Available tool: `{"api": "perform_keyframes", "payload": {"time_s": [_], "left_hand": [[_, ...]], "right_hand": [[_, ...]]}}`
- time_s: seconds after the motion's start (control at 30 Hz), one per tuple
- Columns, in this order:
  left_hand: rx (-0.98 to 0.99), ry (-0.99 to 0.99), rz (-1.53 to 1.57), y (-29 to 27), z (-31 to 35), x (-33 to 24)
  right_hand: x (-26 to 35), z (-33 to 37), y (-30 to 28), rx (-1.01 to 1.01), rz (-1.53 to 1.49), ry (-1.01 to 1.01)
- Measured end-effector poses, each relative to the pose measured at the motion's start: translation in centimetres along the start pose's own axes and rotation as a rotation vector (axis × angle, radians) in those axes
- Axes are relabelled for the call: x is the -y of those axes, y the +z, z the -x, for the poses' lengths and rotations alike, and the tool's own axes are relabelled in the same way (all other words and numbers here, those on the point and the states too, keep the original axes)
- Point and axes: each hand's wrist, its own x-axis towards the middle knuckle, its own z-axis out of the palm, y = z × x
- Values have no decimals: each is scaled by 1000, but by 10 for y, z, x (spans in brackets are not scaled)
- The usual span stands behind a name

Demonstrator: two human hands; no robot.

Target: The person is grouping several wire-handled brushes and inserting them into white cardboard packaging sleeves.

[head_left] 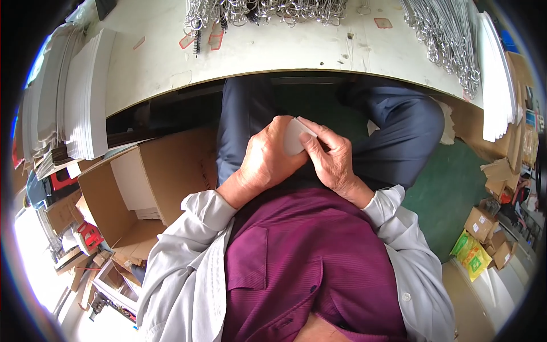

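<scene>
In front of my belly, over my lap, my two hands meet around a small flat white piece (294, 138), perhaps folded card or paper. My left hand (263, 153) is closed round its left side, the back of the hand upward. The fingers and thumb of my right hand (331, 155) pinch its right edge. Much of the piece is hidden by the hands, so its full shape does not show.
Ahead is a white table (273, 54) bearing a row of looped metal wire brushes (268, 10) and another wire bundle (447, 43) at right. White sheet stacks (85, 94) stand at left. An open cardboard box (151, 179) is beside my left leg; small cartons (484, 225) lie at right.
</scene>
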Motion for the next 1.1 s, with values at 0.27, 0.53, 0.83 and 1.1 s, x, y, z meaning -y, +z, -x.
{"api": "perform_keyframes", "payload": {"time_s": [0.27, 0.53, 0.83, 1.1], "left_hand": [[51, -59, 81, -4, 0, 3], [37, -74, 94, -6, 6, 4], [34, -85, 76, -9, 5, 2], [72, -107, 60, -12, -3, -6]], "right_hand": [[8, 5, 1, 160, 135, -111], [9, 10, 3, 191, 141, -117], [12, 6, -1, 214, 197, -165], [17, 2, -3, 237, 131, -89]]}}
